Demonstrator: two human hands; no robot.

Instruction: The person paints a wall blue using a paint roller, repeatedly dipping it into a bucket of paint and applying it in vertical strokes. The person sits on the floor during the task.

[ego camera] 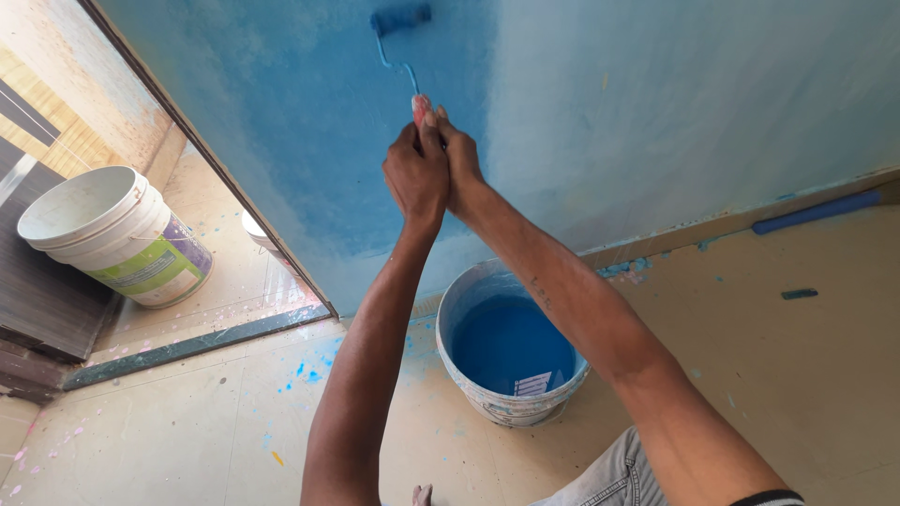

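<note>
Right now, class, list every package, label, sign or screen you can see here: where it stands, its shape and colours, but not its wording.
White plastic bucket: on the floor beyond the doorway at left, round, tilted in view, with a green, white and purple label.
Paint bucket: on the floor below the arms by the wall, round, white and paint-smeared, blue paint inside with a small white label showing.
No signs or screens.
</note>
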